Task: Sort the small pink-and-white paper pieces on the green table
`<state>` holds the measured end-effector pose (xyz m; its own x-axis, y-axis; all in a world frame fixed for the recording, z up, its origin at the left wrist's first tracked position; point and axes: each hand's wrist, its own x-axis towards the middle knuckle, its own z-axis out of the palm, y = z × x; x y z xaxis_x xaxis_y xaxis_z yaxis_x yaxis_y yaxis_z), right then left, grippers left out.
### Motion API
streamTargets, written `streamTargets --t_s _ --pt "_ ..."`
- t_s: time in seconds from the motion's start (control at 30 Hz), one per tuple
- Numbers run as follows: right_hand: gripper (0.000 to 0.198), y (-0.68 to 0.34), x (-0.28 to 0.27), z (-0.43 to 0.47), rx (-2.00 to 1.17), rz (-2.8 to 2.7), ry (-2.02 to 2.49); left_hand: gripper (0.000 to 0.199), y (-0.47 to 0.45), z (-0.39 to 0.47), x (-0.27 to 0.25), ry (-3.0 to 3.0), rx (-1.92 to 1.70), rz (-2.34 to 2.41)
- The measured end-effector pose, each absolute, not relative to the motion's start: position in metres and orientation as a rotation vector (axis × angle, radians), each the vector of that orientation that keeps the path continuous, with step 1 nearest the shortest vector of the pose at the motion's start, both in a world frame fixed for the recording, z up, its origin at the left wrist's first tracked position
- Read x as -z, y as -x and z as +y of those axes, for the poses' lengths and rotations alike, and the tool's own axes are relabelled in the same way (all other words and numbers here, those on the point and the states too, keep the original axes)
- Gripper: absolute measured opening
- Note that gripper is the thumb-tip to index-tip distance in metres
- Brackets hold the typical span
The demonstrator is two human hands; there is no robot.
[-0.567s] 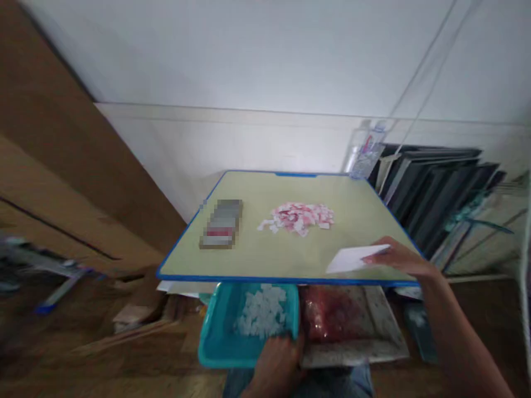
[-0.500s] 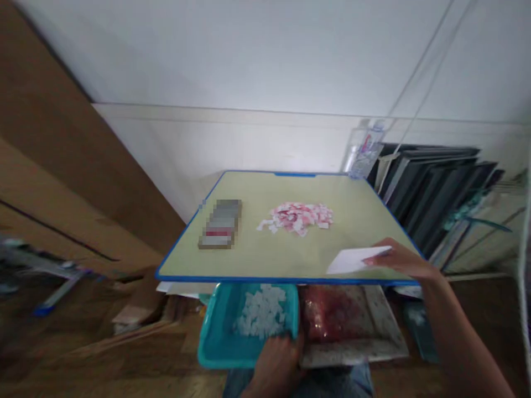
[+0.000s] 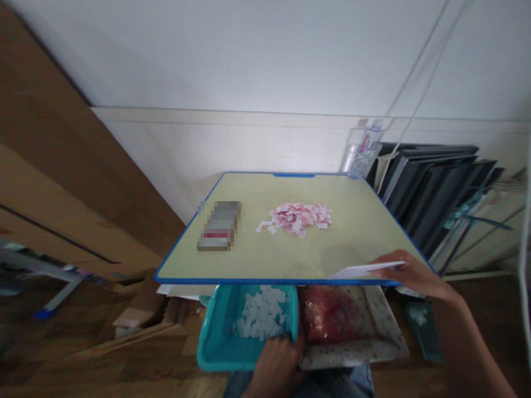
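Observation:
My right hand (image 3: 400, 271) pinches a thin white card (image 3: 359, 270) near the front right edge of the board. The card appears nearly edge-on, low over the board's blue rim. Below, my left hand (image 3: 279, 356) is closed at the front right corner of a teal plastic tub (image 3: 211, 342), its fingers curled over the rim. Small white square pieces (image 3: 262, 314) are heaped inside the tub. A loose pile of pink and white flakes (image 3: 301, 216) lies on the pale yellow, blue-edged board (image 3: 249, 262).
A metal tray (image 3: 381, 331) holding something wet and red stands right of the tub. The board carries a blurred-out phone-like object (image 3: 219, 226) at left. Behind are a clear plastic bottle (image 3: 365, 152) and dark panels (image 3: 435, 182); a cardboard sheet (image 3: 74, 210) leans at left.
My right hand has moved slightly right and down with the card, which has tilted from showing its face to nearly edge-on. My left hand stays at the tub.

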<state>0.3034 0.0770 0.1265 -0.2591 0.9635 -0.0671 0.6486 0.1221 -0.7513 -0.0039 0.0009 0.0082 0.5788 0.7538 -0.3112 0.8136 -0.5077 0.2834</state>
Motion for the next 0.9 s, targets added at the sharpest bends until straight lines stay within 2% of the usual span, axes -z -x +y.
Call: streamTargets --t_s 0.1,0.27,0.4,0.6,0.77,0.9 --pt "0.036 -0.306 -0.128 0.083 -0.935 -1.989 1.564 0.035 0.005 0.002 -0.012 -2.408 0.197 1.236" --pt "0.035 -0.299 -0.128 0.111 -0.589 -1.869 1.566 0.037 0.01 0.004 -0.019 -2.403 0.203 1.221" --pt "0.035 -0.286 -0.128 0.132 -0.438 -1.835 1.574 0.035 0.014 0.001 -0.015 -2.411 0.233 1.221" --pt "0.03 -0.264 -0.126 0.147 -0.508 -1.943 1.409 0.041 0.015 -0.005 -0.004 -2.35 0.333 1.186" --pt "0.027 -0.239 -0.112 0.163 -0.498 -1.947 1.283 0.036 0.016 -0.006 -0.007 -2.357 0.27 1.203" --pt "0.026 -0.23 -0.11 0.173 -0.496 -1.977 1.246 0.04 0.015 -0.004 -0.007 -2.336 0.297 1.221"
